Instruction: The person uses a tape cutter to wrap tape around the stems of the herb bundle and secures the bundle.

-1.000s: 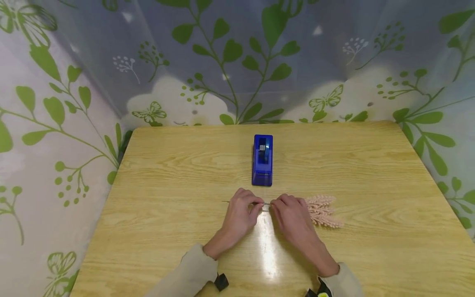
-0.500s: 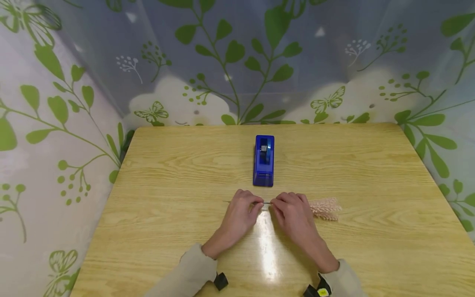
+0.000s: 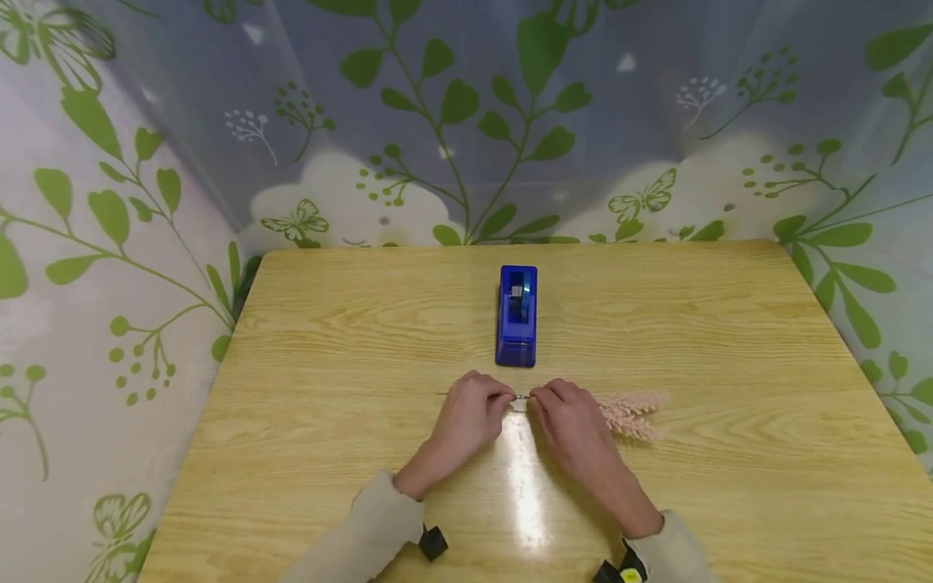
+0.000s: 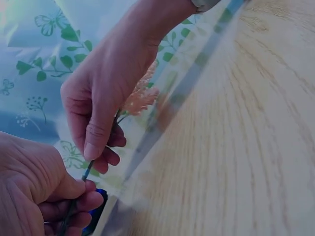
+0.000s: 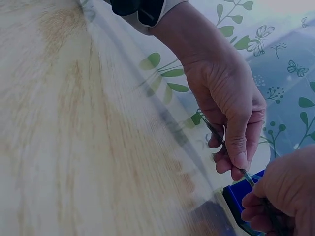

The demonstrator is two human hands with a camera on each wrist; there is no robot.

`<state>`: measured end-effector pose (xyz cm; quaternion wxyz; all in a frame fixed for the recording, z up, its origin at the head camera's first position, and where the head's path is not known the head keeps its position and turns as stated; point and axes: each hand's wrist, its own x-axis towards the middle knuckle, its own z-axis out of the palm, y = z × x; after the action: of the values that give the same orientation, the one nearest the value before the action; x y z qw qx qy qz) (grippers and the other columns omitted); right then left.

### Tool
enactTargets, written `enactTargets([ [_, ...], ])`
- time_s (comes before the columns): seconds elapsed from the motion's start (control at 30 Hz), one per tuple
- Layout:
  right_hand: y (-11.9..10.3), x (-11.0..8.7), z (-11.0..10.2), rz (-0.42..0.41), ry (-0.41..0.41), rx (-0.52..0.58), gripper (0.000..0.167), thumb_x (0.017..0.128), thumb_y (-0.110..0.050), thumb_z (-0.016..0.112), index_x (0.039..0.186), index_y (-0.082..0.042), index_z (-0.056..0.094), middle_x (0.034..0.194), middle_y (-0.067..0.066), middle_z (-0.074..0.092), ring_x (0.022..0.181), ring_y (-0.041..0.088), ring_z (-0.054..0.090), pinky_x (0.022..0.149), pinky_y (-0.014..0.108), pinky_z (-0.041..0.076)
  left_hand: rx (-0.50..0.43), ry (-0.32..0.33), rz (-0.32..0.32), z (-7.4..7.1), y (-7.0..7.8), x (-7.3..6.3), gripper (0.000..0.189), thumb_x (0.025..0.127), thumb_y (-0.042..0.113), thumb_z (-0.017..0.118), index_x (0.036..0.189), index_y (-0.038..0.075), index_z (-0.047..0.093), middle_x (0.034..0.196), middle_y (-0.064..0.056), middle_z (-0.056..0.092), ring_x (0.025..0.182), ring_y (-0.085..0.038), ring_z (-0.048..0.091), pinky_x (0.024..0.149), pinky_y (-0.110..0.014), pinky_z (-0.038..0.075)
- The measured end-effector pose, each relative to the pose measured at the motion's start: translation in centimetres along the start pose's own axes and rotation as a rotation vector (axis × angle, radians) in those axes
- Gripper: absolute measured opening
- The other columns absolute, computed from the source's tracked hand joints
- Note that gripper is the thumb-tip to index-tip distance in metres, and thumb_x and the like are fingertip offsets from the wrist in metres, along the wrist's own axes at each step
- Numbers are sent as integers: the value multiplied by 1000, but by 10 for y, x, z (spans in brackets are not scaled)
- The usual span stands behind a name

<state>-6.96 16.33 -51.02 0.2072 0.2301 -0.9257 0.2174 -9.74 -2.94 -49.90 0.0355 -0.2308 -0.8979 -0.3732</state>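
Both hands hold a spray of pale pink artificial flowers [image 3: 632, 413] by its thin dark stem [image 3: 521, 397], which lies sideways above the table. My left hand [image 3: 469, 413] pinches the stem between thumb and fingers, and the stem's thin end sticks out to its left. Just beside it, my right hand [image 3: 576, 425] pinches the same stem nearer the blossoms, which fan out past its far side. In the short gap between the fingertips, the left wrist view shows a shiny bluish patch on the stem [image 4: 87, 172]. Curled fingers hide the rest of the stem.
A blue tape dispenser [image 3: 517, 316] stands beyond the hands on the wood-grain table [image 3: 350, 324]. Curtains printed with green leaves [image 3: 452, 105] hang behind and along the sides. A black device [image 3: 433, 543] sits at the left sleeve.
The pink blossoms drew together half a second ago and are spread apart again now, turned a little. Both hands stay almost in place, still pinching the stem.
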Motion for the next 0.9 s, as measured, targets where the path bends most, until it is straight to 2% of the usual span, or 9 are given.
enactTargets([
  [0.1,-1,0,-1,6,-11,-23,4,92,-4,76,96,-1,76,88,9,72,78,28,67,68,41,53,1,14,8,0,0,-1,11,94,2,73,97,6,83,91,-4,79,83,-21,67,76,-31,55],
  [0.27,0,1,-2,1,20,-29,4,90,-6,78,94,-5,78,87,7,73,78,26,68,67,40,51,4,18,-3,-1,2,-1,10,95,4,74,99,6,83,93,-3,78,83,-19,66,73,-29,55],
  [0.63,8,0,4,-76,116,-9,6,86,-5,81,92,-5,80,87,6,74,78,25,70,73,43,52,67,-35,-26,0,4,-1,20,105,15,63,100,7,80,94,-4,77,88,-21,66,79,-33,56],
  [0.77,8,0,4,-84,115,-2,7,86,-3,81,93,-4,79,87,7,73,77,25,69,71,43,52,23,-3,-31,2,1,-2,16,103,14,67,99,7,80,93,-3,77,86,-20,66,78,-33,55],
  [0.9,7,0,4,-81,112,7,7,86,-2,80,93,-3,78,87,8,73,79,26,69,71,42,53,-9,52,-4,4,-1,-2,11,99,12,71,97,7,81,91,-3,77,82,-19,65,75,-32,54],
])
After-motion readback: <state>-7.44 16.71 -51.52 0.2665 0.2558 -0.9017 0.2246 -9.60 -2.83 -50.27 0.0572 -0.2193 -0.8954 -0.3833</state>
